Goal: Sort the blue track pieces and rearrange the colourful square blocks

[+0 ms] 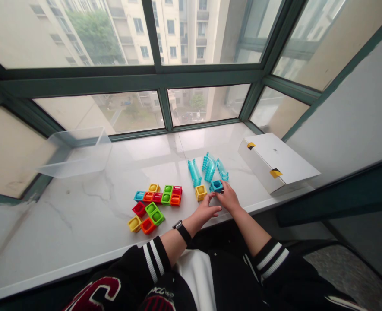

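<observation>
Right grip [228, 198] cups a teal block [216, 186] near the front of the windowsill [80, 229]; open left grip [205, 212] lies beside a yellow block [200, 192].

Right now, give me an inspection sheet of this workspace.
Surface: white marble sill, veined.
Things: right hand on a teal block; left hand beside a yellow block; colored blocks and blue track pieces nearby.
Clutter: clear plastic bin; white box.
Hands: bare; watch on left wrist.
Cables: nothing seen.
Surroundings: green-framed windows, apartment buildings outside.
</observation>
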A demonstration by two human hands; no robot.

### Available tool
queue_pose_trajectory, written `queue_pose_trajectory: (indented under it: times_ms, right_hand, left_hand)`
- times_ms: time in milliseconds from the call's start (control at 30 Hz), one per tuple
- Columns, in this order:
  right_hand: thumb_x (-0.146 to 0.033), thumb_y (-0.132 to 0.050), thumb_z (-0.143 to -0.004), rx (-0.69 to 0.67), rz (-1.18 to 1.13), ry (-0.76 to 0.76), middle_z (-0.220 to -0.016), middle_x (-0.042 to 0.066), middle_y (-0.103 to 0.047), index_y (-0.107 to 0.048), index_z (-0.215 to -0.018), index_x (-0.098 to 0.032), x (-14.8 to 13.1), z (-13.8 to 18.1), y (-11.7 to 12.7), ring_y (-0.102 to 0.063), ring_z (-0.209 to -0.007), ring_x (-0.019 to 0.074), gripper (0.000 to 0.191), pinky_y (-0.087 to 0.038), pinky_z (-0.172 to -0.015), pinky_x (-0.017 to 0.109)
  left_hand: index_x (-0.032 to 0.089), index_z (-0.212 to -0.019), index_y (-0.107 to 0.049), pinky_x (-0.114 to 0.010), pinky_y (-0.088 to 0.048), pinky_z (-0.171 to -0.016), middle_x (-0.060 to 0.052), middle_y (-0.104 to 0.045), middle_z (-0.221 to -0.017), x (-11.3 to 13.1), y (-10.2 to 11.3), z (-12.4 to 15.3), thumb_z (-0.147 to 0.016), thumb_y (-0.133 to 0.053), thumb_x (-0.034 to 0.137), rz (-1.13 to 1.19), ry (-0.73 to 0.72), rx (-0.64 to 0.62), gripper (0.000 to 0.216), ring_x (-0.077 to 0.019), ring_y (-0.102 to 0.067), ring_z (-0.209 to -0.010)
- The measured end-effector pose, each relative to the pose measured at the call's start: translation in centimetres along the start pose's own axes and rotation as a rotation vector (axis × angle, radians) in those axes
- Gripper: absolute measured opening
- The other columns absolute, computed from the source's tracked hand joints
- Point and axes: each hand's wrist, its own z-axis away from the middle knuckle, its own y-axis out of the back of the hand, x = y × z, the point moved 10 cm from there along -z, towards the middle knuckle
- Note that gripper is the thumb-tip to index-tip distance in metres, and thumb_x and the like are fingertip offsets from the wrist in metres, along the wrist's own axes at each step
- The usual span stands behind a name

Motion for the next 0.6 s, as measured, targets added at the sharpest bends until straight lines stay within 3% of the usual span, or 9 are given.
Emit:
queue_pose_trajectory:
  times_ms: [167,333,500,600]
  right_hand:
    - [-0.039,-0.071,-0.086,0.005,-0.036,-0.01,-0.136,0.015,-0.067,-0.056,-0.142,-0.024,0.5,-0.1,-0.2,-0.07,-0.114,0.0337,0.059,-0.059,-0.097,0.051]
    - [-0.038,-0.075,-0.082,0.013,-0.114,0.013,-0.136,0.014,-0.064,-0.054,-0.142,-0.025,1.0,-0.2,-0.5,-0.066,-0.121,0.0326,0.065,-0.06,-0.098,0.05]
    - [-0.041,-0.081,-0.076,-0.011,-0.142,-0.002,-0.143,0.015,-0.059,-0.049,-0.147,-0.024,2.2,0.2,-1.5,-0.064,-0.125,0.0329,0.08,-0.059,-0.1,0.051]
    - [-0.048,-0.082,-0.074,0.011,-0.131,-0.028,-0.145,0.016,-0.058,-0.047,-0.149,-0.023,2.7,0.4,-1.9,-0.062,-0.129,0.0344,0.087,-0.058,-0.101,0.052]
  left_hand:
    - [0.03,-0.143,-0.05,-0.042,-0.06,-0.093,-0.016,-0.024,-0.172,0.4,-0.4,0.5,-0.074,-0.087,0.031,0.021,-0.015,-0.026,0.078,-0.0273,-0.066,-0.121]
    - [0.029,-0.144,-0.05,-0.042,-0.059,-0.094,-0.018,-0.026,-0.171,0.7,0.0,1.3,-0.074,-0.086,0.027,0.027,0.038,-0.026,0.079,-0.0277,-0.068,-0.12]
    - [0.021,-0.128,-0.065,-0.038,-0.061,-0.085,-0.019,-0.056,-0.15,1.3,0.7,4.6,-0.072,-0.089,0.028,-0.121,0.14,-0.219,0.061,-0.0282,-0.07,-0.114]
    - [0.019,-0.119,-0.07,-0.033,-0.06,-0.077,-0.017,-0.063,-0.141,2.7,2.8,8.0,-0.074,-0.088,0.033,-0.1,0.167,-0.281,0.05,-0.0245,-0.073,-0.102]
